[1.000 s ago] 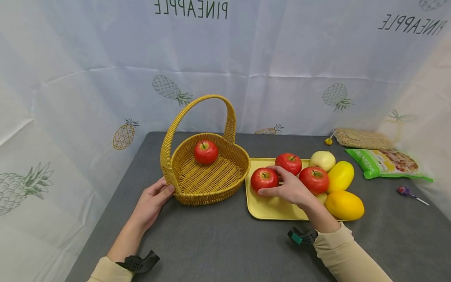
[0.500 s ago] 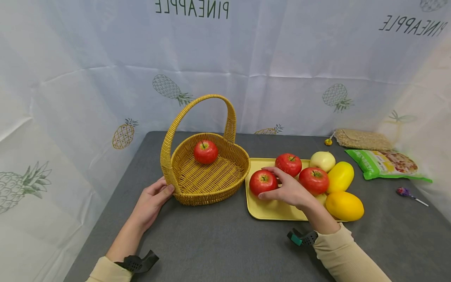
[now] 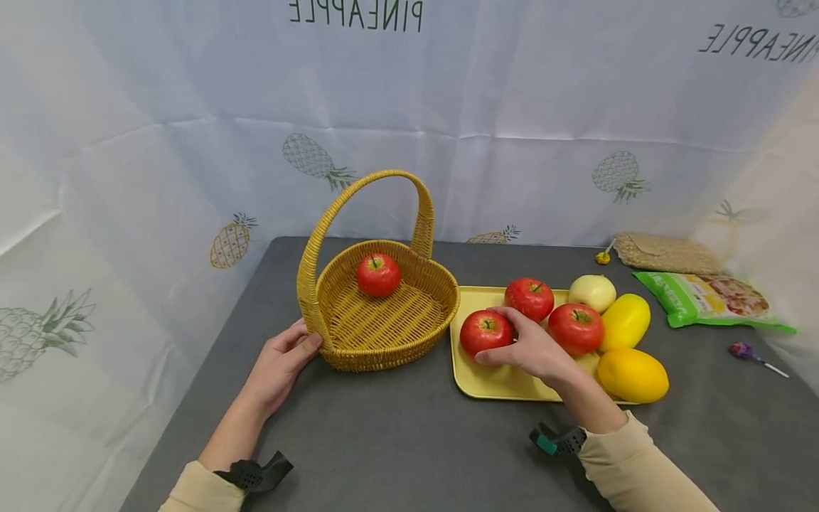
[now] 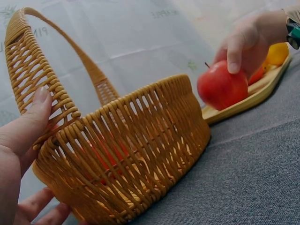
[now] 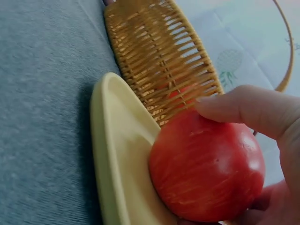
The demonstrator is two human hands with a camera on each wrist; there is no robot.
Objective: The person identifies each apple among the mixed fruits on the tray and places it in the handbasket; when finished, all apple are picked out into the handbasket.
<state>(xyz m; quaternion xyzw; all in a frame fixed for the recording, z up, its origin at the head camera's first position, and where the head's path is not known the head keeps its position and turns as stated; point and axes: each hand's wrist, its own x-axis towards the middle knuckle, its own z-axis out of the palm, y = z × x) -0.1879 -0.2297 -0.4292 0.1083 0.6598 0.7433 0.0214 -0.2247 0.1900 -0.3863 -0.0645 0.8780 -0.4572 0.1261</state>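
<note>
A yellow wicker basket [image 3: 384, 359] with a tall arched handle stands left of centre, a red apple [image 3: 379, 275] inside it. My left hand [image 3: 281, 366] holds the basket at its left side; in the left wrist view the thumb lies on the handle's base and fingers touch the lower wall. To the right, over the left end of a yellow tray [image 3: 470, 386], my right hand [image 3: 531, 348] grips another red apple [image 3: 484, 334]. In the right wrist view that apple [image 5: 206, 168] is held between thumb and fingers; whether its underside touches the tray cannot be told.
Also on the tray are two red apples [image 3: 529, 299] [image 3: 576, 329], a pale round fruit [image 3: 592, 293] and two yellow fruits [image 3: 625, 321] [image 3: 633, 375]. Farther right lie a green food packet [image 3: 713, 297], a tan woven pouch [image 3: 668, 254] and two lollipops [image 3: 603, 257] [image 3: 742, 350].
The apple in my right hand has shifted slightly towards the tray's near side. My left hand keeps its hold on the basket. The head view has moved a little.
</note>
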